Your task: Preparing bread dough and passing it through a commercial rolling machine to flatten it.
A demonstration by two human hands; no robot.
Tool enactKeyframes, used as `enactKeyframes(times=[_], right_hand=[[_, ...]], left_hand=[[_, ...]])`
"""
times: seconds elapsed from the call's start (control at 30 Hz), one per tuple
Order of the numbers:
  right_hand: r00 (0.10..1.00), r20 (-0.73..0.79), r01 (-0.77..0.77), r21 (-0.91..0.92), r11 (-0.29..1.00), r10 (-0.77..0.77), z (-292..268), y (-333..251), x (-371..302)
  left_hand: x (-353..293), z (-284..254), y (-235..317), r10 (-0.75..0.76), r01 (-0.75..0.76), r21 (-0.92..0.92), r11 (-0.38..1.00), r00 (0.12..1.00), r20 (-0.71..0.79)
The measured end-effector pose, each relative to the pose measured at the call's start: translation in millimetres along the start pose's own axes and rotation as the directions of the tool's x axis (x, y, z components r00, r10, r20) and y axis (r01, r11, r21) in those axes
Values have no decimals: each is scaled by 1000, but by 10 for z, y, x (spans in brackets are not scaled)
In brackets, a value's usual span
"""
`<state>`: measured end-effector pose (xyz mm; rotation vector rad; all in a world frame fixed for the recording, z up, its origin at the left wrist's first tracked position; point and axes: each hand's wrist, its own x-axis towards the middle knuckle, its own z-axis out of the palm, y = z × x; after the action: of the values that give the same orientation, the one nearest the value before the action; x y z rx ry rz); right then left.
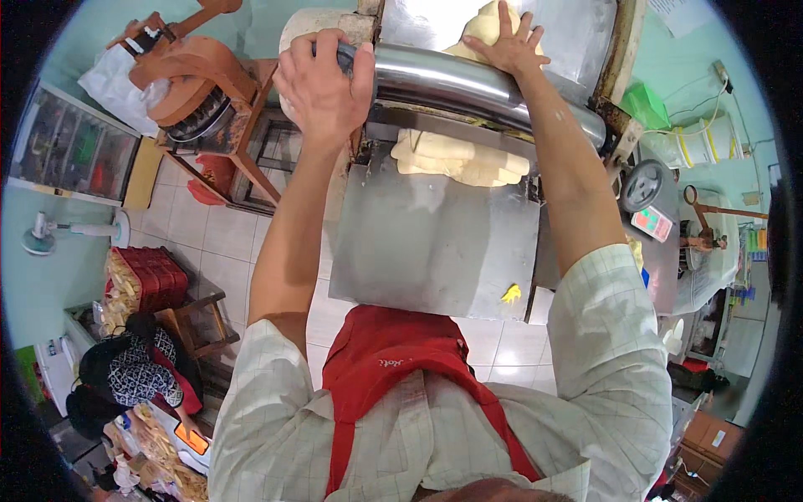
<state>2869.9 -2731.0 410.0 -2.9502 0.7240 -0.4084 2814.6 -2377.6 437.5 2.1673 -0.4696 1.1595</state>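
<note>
A dough sheeter's shiny steel roller (452, 78) runs crosswise in front of me. My left hand (322, 88) is closed round a dark round knob (345, 58) at the roller's left end. My right hand (510, 46) reaches over the roller, its fingers spread on a pale lump of dough (475, 29) at the far metal plate (573, 38). On the near side, a folded slab of dough (460, 159) lies at the top of the steel tray (435, 230). A small yellow piece (512, 294) rests near the tray's front right corner.
An orange machine (196, 88) on a stand is at left, near a red crate (149, 280). A person (142, 376) sits lower left, holding an orange-screened device (192, 437). At right are a scale (651, 223) and white buckets (707, 142).
</note>
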Motion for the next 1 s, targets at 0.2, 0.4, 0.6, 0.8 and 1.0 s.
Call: enactKeyframes(times=[0.2, 0.4, 0.6, 0.8, 1.0], right_hand=[[978, 198, 64, 20, 998, -67, 107, 264, 33], [939, 315, 119, 73, 990, -136, -167, 2, -631], [755, -590, 546, 322, 773, -288, 261, 271, -2597], [926, 54, -279, 765, 581, 374, 1489, 488, -3298], [701, 549, -539, 826, -165, 455, 1725, 696, -2795]], left_hand=[[60, 26, -4, 10, -12, 27, 1000, 999, 42], [-101, -117, 15, 76, -68, 72, 995, 989, -129], [-1722, -53, 496, 220, -5, -456, 890, 881, 419], [-2249, 1371, -369, -411, 942, -210, 261, 305, 859], [-2489, 1874, -811, -261, 931, 26, -363, -129, 957]])
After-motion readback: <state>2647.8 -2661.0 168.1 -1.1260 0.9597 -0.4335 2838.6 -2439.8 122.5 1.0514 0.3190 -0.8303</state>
